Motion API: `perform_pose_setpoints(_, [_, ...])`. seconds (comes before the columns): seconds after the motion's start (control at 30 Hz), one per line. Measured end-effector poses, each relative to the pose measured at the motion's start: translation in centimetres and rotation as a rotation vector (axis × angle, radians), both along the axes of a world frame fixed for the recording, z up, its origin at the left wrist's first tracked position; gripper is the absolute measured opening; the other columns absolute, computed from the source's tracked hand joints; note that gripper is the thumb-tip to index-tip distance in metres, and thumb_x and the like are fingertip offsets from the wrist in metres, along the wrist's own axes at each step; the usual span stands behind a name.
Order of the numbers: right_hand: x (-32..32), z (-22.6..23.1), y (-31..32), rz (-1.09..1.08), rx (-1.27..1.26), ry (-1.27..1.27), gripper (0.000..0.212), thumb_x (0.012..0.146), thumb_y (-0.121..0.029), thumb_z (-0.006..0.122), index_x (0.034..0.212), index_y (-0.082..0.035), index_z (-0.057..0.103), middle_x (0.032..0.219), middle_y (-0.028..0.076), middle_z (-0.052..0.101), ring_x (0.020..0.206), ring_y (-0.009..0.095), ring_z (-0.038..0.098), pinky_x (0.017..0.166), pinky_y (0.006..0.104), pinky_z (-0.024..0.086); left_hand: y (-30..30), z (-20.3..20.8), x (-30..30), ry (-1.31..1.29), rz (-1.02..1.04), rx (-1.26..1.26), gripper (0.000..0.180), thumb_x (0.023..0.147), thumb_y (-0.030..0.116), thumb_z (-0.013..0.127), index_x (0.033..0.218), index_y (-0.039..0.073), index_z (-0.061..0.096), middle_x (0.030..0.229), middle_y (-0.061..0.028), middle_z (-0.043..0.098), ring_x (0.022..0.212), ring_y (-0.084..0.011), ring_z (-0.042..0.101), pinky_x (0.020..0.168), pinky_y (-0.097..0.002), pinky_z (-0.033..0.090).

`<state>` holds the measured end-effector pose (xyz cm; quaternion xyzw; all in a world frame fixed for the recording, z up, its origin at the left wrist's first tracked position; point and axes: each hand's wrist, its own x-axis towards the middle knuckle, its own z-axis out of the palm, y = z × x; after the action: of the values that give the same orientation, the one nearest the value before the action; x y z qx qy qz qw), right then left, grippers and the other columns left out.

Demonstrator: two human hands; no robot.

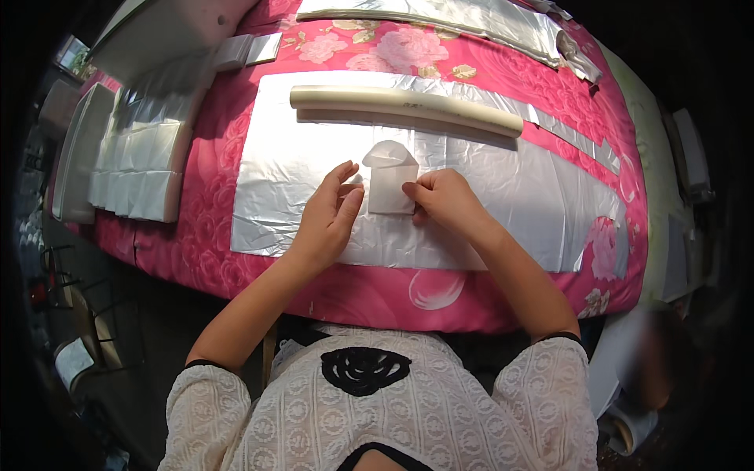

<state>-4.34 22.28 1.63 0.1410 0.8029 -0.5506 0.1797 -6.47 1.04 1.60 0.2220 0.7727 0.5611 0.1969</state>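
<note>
A small white paper envelope (390, 188) with its rounded flap raised at the far end lies over the silver sheet. My right hand (444, 200) pinches the envelope's right edge between thumb and fingers. To the left of the envelope is my left hand (330, 213), its fingers apart and curved toward it, with nothing in them. Just beyond the envelope, a long cream-coloured tube (404, 107) rests crosswise on the silver sheet (302, 169).
Pink floral cloth (208, 259) covers the table. At the left, stacks of small white packets (137, 169) stand beside a white box wall (78, 161). More white packets (263, 49) lie at the far left. Folded silver sheeting (448, 23) runs along the far edge.
</note>
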Motion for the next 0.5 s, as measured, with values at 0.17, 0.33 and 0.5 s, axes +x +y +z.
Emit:
perform_pose_setpoints(0.17, [-1.2,0.5,0.5,0.063,-0.026,-0.126,0.03,0.088,-0.024,0.058,0.068,-0.001,0.062,0.06,0.004,0.06,0.051,0.008,0.059,0.049,0.0212,0.043,1.0,-0.5,1.4,0.632,-0.139,-0.264,0.066,0.085,0.023,0.057,0.137,-0.005,0.028,0.141,-0.0235,0.032,0.132,-0.0361,0.031,0.107,-0.0414,0.027])
perform_pose_setpoints(0.33, [-1.0,0.8,0.1,0.018,-0.009,-0.112,0.027,0.085,-0.023,0.062,0.07,-0.001,0.059,0.06,0.003,0.06,0.05,0.009,0.059,0.047,0.0218,0.042,2.3,-2.1,3.3,0.682,-0.258,-0.567,0.083,0.084,0.045,0.054,0.139,-0.008,0.022,0.146,-0.0251,0.021,0.138,-0.0358,0.018,0.111,-0.0457,0.015])
perform_pose_setpoints(0.5, [1.2,-0.4,-0.5,0.032,0.316,0.355,0.024,0.075,-0.018,0.069,0.085,0.002,0.06,0.068,0.009,0.058,0.063,0.018,0.058,0.059,0.0302,0.046,2.3,-2.7,3.9,0.712,-0.224,-0.609,0.087,0.082,0.049,0.053,0.14,-0.008,0.021,0.147,-0.0257,0.019,0.139,-0.0365,0.015,0.112,-0.0458,0.012])
